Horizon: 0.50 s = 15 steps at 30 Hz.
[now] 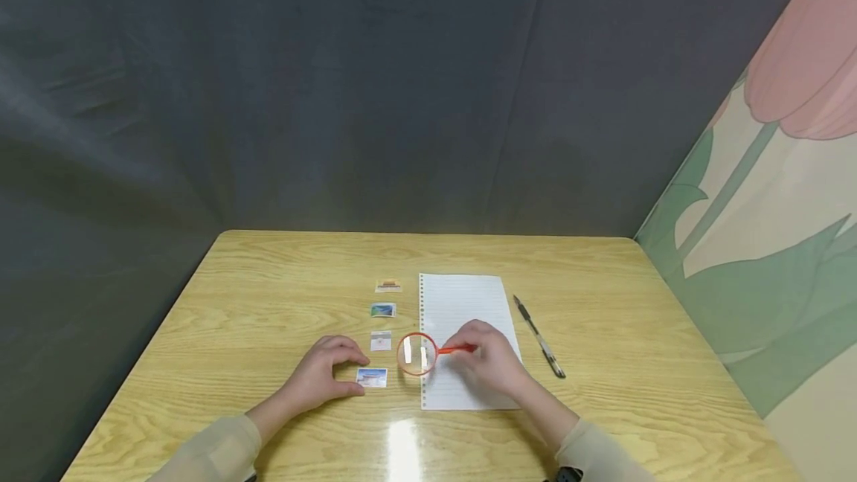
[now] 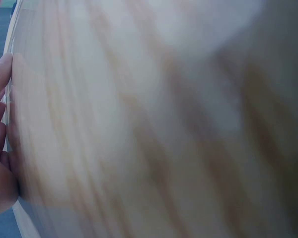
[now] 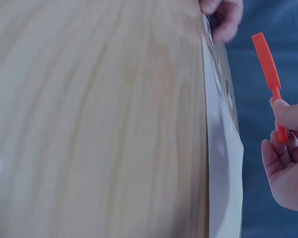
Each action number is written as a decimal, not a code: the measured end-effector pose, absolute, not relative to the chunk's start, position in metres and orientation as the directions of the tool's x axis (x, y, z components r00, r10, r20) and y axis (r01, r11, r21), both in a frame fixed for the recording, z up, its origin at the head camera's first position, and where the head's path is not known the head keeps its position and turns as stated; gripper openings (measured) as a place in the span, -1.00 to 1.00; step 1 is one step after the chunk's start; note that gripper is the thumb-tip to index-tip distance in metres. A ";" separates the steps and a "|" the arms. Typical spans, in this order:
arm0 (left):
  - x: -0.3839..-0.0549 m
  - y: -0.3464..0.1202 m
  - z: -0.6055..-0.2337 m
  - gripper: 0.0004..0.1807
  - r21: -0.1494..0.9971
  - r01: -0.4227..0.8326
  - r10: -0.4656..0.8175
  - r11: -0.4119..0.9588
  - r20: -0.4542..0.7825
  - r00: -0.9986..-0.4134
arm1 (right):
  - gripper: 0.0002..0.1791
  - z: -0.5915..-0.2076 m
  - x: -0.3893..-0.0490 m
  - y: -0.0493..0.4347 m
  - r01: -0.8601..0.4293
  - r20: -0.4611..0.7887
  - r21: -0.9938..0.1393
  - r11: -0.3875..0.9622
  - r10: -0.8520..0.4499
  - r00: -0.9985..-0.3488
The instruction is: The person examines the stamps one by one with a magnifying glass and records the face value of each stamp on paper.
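The right hand [image 1: 487,354] pinches the red magnifying glass [image 1: 438,351] by its handle, lens toward 9 o'clock. The left hand's thumb and fingers [image 1: 350,354] spread wide, bracketing the left end of the nearest picture card [image 1: 372,378]; whether they touch it I cannot tell. That card lies at 3 o'clock from the left hand [image 1: 324,374], the nearer one, its long axis running 9 to 3; the lens sits at 2 o'clock from it.

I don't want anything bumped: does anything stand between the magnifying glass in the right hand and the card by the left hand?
Nothing visible does. In the head view, only bare tabletop shows between the magnifying glass and the card; the left hand is at the card's other side.
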<state>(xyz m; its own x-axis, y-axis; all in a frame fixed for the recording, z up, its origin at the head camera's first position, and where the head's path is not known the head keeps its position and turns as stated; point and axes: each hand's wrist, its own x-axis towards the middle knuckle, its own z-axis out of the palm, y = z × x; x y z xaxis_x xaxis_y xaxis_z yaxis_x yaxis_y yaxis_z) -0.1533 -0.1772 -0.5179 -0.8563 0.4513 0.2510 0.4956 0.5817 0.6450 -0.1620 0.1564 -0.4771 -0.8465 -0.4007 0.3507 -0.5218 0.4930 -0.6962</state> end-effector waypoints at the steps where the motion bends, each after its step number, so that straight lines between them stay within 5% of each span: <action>1: -0.153 -0.177 -0.518 -0.59 0.646 0.495 0.452 0.582 0.250 -0.857 | -0.78 -0.478 -0.163 0.163 -0.521 0.362 -0.696 0.494 -0.385 -0.849; 7: -0.154 -0.179 -0.519 -0.60 0.652 0.493 0.455 0.576 0.246 -0.856 | -0.74 -0.483 -0.165 0.206 -0.498 0.418 -0.689 0.527 -0.273 -0.866; 15: -0.153 -0.178 -0.519 -0.60 0.658 0.494 0.458 0.568 0.246 -0.854 | -0.86 -0.483 -0.166 0.272 -0.234 0.274 -0.749 0.621 -0.031 -0.961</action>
<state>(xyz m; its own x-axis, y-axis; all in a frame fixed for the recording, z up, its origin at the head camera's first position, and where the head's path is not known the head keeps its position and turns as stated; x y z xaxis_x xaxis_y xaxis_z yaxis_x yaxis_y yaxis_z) -0.1532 -0.1783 -0.5189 -0.8543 0.4579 0.2458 0.4939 0.5681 0.6583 -0.1656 0.2721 -0.4826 -0.9612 -0.0315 0.2741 -0.2338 0.6205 -0.7485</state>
